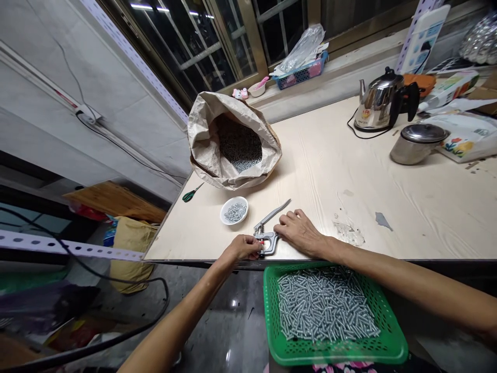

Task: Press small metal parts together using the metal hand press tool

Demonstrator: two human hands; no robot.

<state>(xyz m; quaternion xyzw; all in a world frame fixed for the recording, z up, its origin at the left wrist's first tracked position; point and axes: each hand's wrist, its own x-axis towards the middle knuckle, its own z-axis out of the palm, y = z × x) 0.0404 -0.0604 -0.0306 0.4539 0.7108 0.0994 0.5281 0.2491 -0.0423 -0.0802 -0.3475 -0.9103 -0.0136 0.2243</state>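
A grey metal hand press plier (271, 239) with a coil spring and raised lever lies at the table's front edge. At its jaw, my left hand (245, 247) is closed in a pinch; what is between the fingertips is too small to make out, though a bit of red shows there. My right hand (301, 233) rests on the table with bent fingers against the frame's right side, closed on the plier; its palm side is hidden. Behind them stands a white bowl (224, 213) of small silver screw-like pieces. Below the edge sits a green basket (272, 311) full of similar pieces.
A large open paper sack (202, 134) holding more metal pieces stands at the back left, near green-handled scissors (189, 196). On the right are a kettle (378, 103), a lidded metal pot (413, 147) and a printed bag (473, 137). A blue basket (301, 75) sits on the sill.
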